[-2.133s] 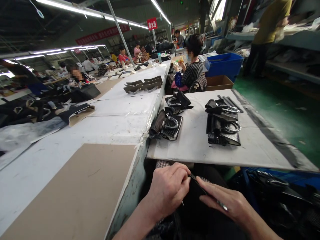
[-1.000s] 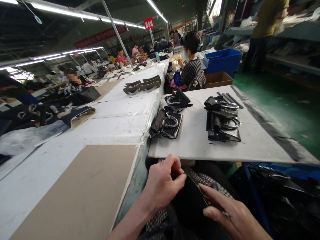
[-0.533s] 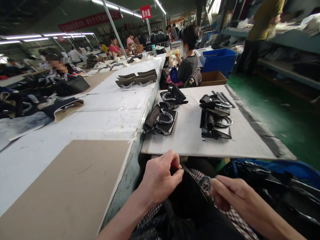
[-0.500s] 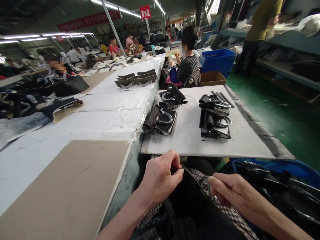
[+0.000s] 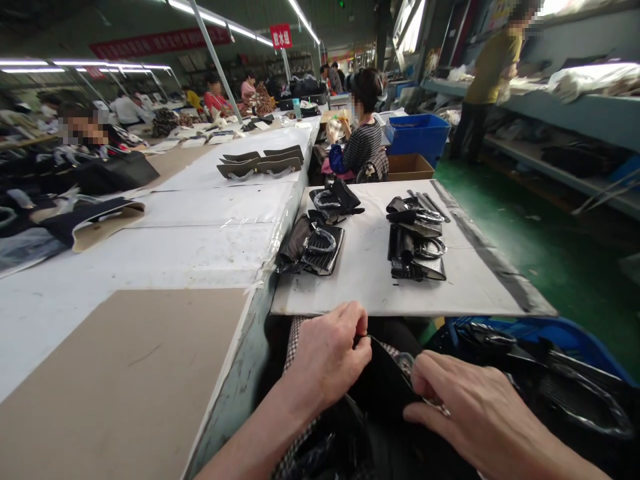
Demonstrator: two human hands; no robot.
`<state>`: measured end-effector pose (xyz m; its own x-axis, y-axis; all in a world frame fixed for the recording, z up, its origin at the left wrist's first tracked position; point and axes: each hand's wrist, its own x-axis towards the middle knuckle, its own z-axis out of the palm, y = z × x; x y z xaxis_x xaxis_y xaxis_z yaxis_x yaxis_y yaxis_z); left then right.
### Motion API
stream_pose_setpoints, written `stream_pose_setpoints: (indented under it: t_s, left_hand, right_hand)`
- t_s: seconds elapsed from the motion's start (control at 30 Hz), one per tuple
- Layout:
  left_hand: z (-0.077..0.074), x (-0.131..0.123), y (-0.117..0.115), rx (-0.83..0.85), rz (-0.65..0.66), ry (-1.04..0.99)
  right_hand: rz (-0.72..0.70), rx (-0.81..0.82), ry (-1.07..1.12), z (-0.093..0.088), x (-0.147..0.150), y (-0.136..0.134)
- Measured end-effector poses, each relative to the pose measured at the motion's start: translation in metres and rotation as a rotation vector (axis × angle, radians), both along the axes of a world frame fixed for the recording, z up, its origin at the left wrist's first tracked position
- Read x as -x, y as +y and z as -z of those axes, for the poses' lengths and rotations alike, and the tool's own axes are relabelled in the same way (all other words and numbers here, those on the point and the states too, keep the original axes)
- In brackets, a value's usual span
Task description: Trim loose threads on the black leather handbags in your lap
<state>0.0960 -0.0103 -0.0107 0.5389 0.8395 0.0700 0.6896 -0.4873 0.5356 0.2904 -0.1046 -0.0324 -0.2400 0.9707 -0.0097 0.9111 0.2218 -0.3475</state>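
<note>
Over my lap lies a black bag piece (image 5: 383, 390), its upper edge running between my two hands. My left hand (image 5: 327, 357) is closed, pinching that edge between thumb and bent fingers. Farther along the same edge, my right hand (image 5: 465, 397) is closed on it as well, with the thumb on the inner face and the fingers outside. A bit of clear plastic wrap (image 5: 404, 361) shows beside the right fingers. Below my hands, the lower part of the piece merges with other dark, shiny material. Checked cloth (image 5: 295, 340) covers my legs underneath.
Ahead, a white board (image 5: 360, 287) carries black bag pieces (image 5: 325, 247) on the left and a stack (image 5: 417, 250) on the right. A blue bin (image 5: 600, 347) of black pieces stands at right. The long table (image 5: 200, 253) runs along my left. A co-worker (image 5: 365, 133) sits beyond.
My right hand has shifted its hold from a thin greyish strip beside the edge to the edge itself, thumb now inside. The left hand keeps its pinch. The view has turned slightly right.
</note>
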Motion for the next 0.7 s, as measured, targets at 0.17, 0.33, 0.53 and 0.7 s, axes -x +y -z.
stream_pose_setpoints:
  t_s: [0.17,0.33,0.53,0.7]
  left_hand:
    - [-0.008,0.017,0.006,0.01,0.074,0.023]
    - [-0.011,0.032,0.011,-0.072,0.317,0.076]
    - [-0.021,0.021,0.006,-0.253,0.615,0.048]
    - [-0.021,0.008,0.004,-0.284,0.785,0.11]
  right_hand:
    - [0.175,0.124,0.367,0.029,0.006,-0.031]
    - [0.126,0.017,0.564,0.038,0.027,-0.037]
    - [0.086,-0.14,0.555,0.035,0.031,-0.034]
    - [0.085,-0.187,0.545,0.037,0.032,-0.037]
